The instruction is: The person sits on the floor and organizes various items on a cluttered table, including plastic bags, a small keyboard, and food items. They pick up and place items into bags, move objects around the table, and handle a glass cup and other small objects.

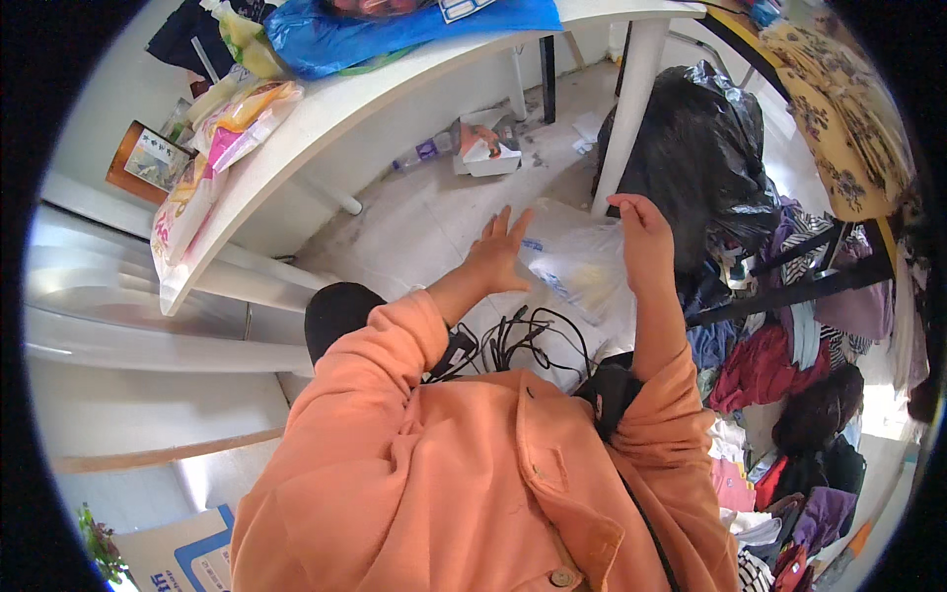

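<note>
A thin translucent plastic bag (pixel 581 255) with blue print lies in front of me, with something pale yellow showing through it. My left hand (pixel 499 255) is at the bag's left side, fingers spread and nothing in them. At the bag's right edge is my right hand (pixel 646 233), its fingers curled in and the thumb side up. Whether those fingers pinch part of the film cannot be seen. Several black cables (pixel 529 340) lie tangled between my forearms, close to my body.
A white curved table (pixel 444 63) holds a blue plastic bag (pixel 414 33) and food packets. Under it are a printed carton (pixel 488 144) and a plastic bottle (pixel 425 150). A full black garbage bag (pixel 699 163) stands beyond the white table leg (pixel 636 111). Clothes (pixel 777 362) are heaped at right.
</note>
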The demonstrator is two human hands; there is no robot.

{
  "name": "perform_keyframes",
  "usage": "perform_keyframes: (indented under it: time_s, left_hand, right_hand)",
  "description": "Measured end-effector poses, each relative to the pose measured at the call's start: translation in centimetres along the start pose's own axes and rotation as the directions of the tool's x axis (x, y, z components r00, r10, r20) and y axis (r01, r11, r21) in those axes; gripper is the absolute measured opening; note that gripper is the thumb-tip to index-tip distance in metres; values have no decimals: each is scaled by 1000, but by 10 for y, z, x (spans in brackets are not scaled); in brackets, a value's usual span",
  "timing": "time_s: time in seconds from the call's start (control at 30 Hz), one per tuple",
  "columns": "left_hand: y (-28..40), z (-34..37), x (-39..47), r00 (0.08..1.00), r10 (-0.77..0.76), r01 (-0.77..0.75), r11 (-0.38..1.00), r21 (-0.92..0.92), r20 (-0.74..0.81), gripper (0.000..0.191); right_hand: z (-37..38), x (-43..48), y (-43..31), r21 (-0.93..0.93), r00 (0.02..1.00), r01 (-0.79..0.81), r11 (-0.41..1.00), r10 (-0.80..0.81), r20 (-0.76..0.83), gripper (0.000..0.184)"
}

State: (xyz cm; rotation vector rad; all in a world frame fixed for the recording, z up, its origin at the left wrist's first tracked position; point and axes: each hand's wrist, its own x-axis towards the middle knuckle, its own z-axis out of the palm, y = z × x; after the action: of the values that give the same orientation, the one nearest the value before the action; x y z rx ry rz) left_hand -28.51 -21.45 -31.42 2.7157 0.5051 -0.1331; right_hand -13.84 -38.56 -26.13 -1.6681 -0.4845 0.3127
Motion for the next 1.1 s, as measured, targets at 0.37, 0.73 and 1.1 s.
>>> perform_keyframes:
  time_s: [0.37, 0.73, 1.1]
  left_hand:
    - [-25, 41, 35, 978, 183, -194, 974, -114, -99, 35]
    - [37, 12, 34, 942, 89, -297, 675, -675, -324, 28]
    - [7, -14, 25, 986, -142, 10, 563, -826, -85, 21]
  right_hand:
    - [12, 4, -11, 54, 985, -54, 997, 44, 167, 17]
    - [40, -3, -13, 131, 947, 51, 990, -89, 308, 16]
    - [35, 1, -9, -68, 901, 389, 919, -364, 237, 90]
